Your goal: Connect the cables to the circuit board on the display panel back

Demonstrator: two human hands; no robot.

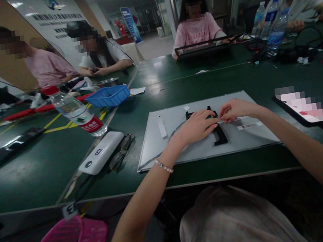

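Note:
A light grey flat panel (pixel 150 127) lies on the green table in front of me. On it is a black angular bracket (pixel 220 134), partly covered by my left hand (pixel 200 125). That hand lies over the bracket with its fingers stretched to the right. My right hand (pixel 233 111) is closed in a pinch just beside the left fingertips. A small pale bit shows between the two hands, too small to name. A thin grey cable (pixel 175 131) runs across the panel, near a white strip (pixel 162 128).
Left of the panel are glasses (pixel 120 153), a white power bank (pixel 102 153), a tilted water bottle (pixel 78 115) and a blue tray (pixel 109 96). A phone (pixel 301 106) lies right. Below the table edge is a pink basket (pixel 81 234). Several people sit around the table.

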